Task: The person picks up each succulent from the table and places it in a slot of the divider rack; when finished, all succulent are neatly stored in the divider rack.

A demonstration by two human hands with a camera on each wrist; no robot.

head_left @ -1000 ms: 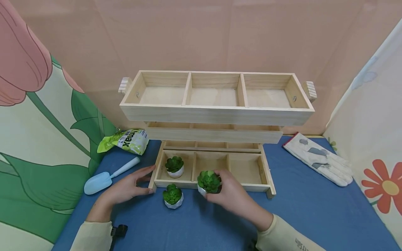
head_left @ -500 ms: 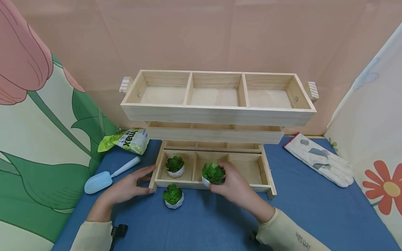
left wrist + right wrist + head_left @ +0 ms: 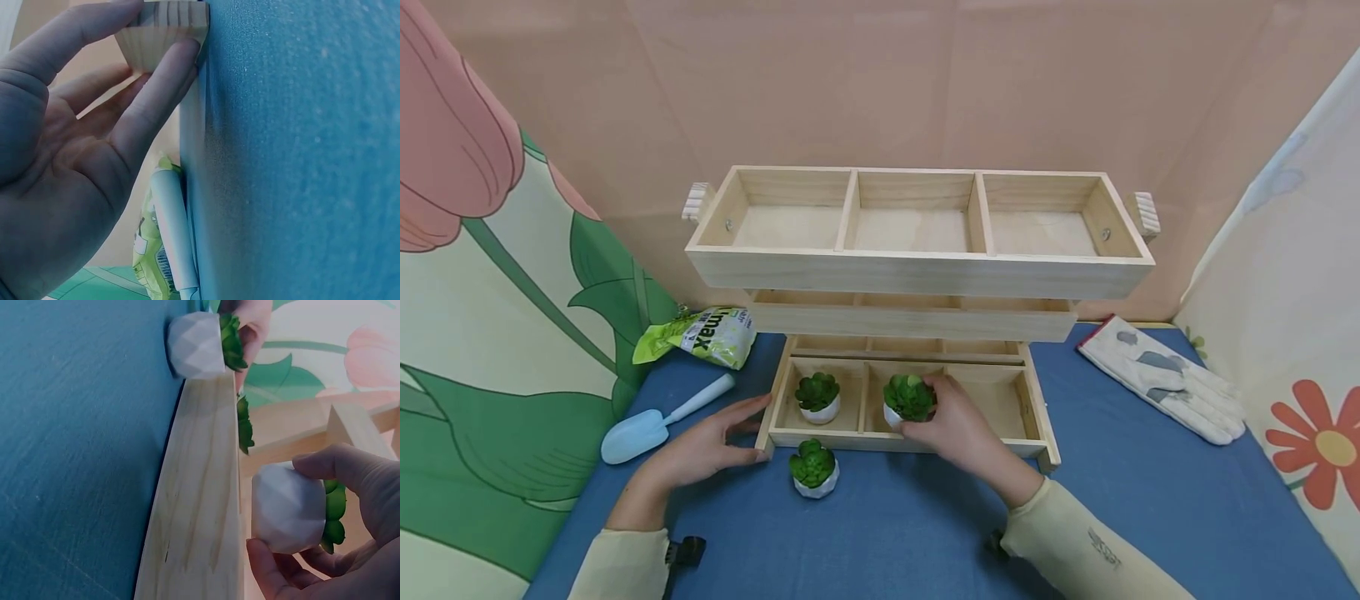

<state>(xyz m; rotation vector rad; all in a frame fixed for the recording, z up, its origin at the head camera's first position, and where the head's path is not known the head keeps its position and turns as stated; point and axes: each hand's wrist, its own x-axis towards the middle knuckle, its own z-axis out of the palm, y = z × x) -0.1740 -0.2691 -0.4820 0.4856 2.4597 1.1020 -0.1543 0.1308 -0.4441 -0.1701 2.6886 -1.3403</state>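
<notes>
My right hand [image 3: 958, 425] grips a small potted succulent [image 3: 908, 397], with thumb and fingers round its white faceted pot. It is over the middle compartment of the lowest wooden tray; the right wrist view shows the pot [image 3: 284, 506] tipped sideways by that camera's angle, just inside the front board [image 3: 197, 506]. With thumb and fingers, my left hand [image 3: 703, 450] holds the front left corner of the wooden planter stand [image 3: 917, 273]; its rail end [image 3: 159, 37] shows between them. A second succulent [image 3: 817, 392] stands in the left compartment. A third [image 3: 812, 467] stands on the blue cloth before the tray.
Overhanging the lowest tray are the stand's upper trays, the top one [image 3: 913, 212] with three compartments. A light blue trowel [image 3: 640, 435] and a green and white bag [image 3: 711, 335] lie at left. White gloves [image 3: 1161, 379] lie at right on the blue cloth [image 3: 1120, 500].
My right hand has moved the succulent forward and slightly right, from before the tray's front edge to over the middle compartment. The left hand stays at the corner.
</notes>
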